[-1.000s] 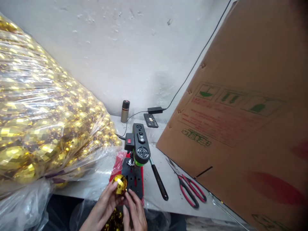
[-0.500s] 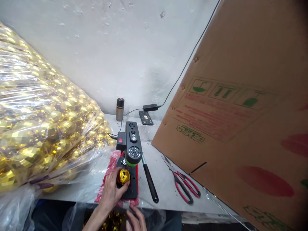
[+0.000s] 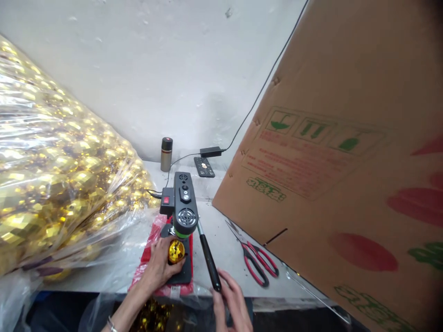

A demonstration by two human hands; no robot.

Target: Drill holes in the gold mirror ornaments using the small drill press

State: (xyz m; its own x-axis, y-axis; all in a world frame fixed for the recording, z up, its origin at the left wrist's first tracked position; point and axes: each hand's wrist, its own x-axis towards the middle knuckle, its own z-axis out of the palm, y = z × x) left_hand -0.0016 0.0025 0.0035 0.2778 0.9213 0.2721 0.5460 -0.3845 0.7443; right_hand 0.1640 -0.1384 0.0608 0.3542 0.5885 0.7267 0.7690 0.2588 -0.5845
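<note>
While the left hand (image 3: pixel 157 265) cups 1 gold faceted ball (image 3: pixel 176 250) on the black base plate (image 3: pixel 183 272) of the small bench press (image 3: pixel 185 210), the ball sits right under the machine's green-ringed head, so placing looks done and pressing looks not yet done. Fingers and thumb wrap the ball's left and near sides, holding it steady against the plate. The right hand (image 3: pixel 231 302) touches the lower end of the black lever handle (image 3: pixel 208 258) with loosely curled fingers; whether it has closed on the handle I cannot tell. The lever looks raised, judging by its slant.

A round ball has no long axis, and which way its opening faces is too small to tell. The lever's long axis runs from the head down and to the right, toward the person.

On the left lies 1 big clear bag of gold balls (image 3: pixel 58 170); red-handled scissors (image 3: pixel 254 258) lie right of the lever, beside the tilted cardboard box (image 3: pixel 339 152).
</note>
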